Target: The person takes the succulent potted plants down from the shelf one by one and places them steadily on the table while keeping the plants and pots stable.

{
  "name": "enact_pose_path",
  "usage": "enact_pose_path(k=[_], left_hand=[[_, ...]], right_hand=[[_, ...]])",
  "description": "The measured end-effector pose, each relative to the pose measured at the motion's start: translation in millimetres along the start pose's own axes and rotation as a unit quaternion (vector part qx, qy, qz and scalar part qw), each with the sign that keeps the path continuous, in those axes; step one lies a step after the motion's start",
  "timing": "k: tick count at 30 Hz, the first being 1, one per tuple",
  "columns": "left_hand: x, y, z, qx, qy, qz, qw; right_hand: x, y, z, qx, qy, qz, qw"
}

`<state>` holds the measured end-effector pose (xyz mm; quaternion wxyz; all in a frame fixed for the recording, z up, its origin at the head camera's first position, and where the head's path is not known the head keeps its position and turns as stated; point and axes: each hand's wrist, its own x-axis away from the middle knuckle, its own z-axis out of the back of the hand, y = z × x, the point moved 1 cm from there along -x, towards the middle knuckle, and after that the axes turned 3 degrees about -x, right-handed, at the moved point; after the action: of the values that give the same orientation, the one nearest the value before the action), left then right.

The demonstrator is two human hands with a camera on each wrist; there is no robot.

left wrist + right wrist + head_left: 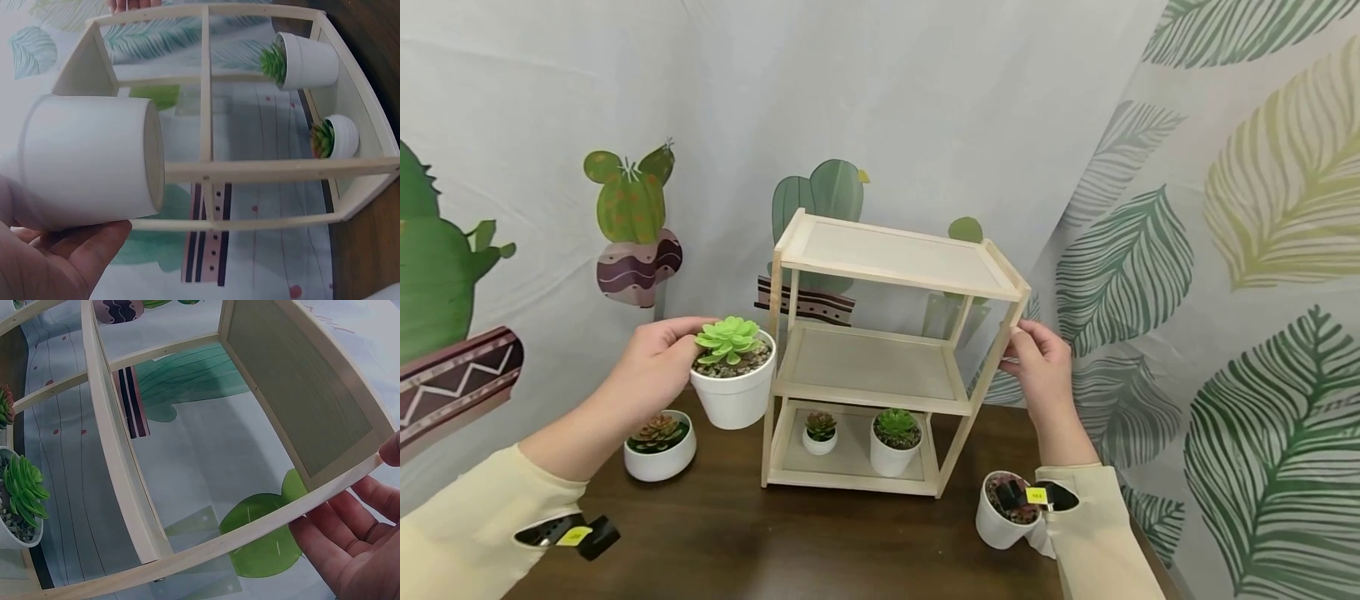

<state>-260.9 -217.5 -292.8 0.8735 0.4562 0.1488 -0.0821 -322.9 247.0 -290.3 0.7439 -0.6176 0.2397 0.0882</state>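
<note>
My left hand (662, 358) grips a white pot with a bright green succulent (730, 337) by its rim, in the air beside the shelf's left post. In the left wrist view the white pot (94, 162) hides its own plant. A three-tier wooden shelf (872, 393) stands in the middle. On its bottom tier sit a tiny pot with a reddish succulent (820, 427) and a white pot with a green succulent (896, 429). My right hand (1043, 358) holds the shelf's right post, the thumb on one side and fingers behind (356, 537).
A low white bowl with a brownish succulent (659, 450) stands on the dark wooden table (760, 542), left of the shelf. At the right, a white pot with a dark reddish plant (1000, 521) is partly covered by my wrist strap. A printed curtain (910, 100) hangs behind.
</note>
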Motion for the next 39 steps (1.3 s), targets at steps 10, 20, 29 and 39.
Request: enact_pose_path(k=[10,20,29,39], left_hand=[[5.7,-30.9,0.0,0.032,0.001,0.022,0.9992],[11.9,-59.4,-7.7,0.001,0.026,0.048,0.9985],[14.6,-90.0,-25.0,0.0,0.045,0.073,0.9963],[22.8,-122.4,-46.8,-0.063,0.089,0.066,0.9919]], right_hand=[[0,3,0.0,-0.004,-0.002,-0.001,1.0],[0,2,-1.7,-0.007,-0.005,0.004,1.0],[0,3,-0.7,-0.003,-0.002,0.004,1.0],[0,2,-0.4,-0.004,-0.001,0.007,1.0]])
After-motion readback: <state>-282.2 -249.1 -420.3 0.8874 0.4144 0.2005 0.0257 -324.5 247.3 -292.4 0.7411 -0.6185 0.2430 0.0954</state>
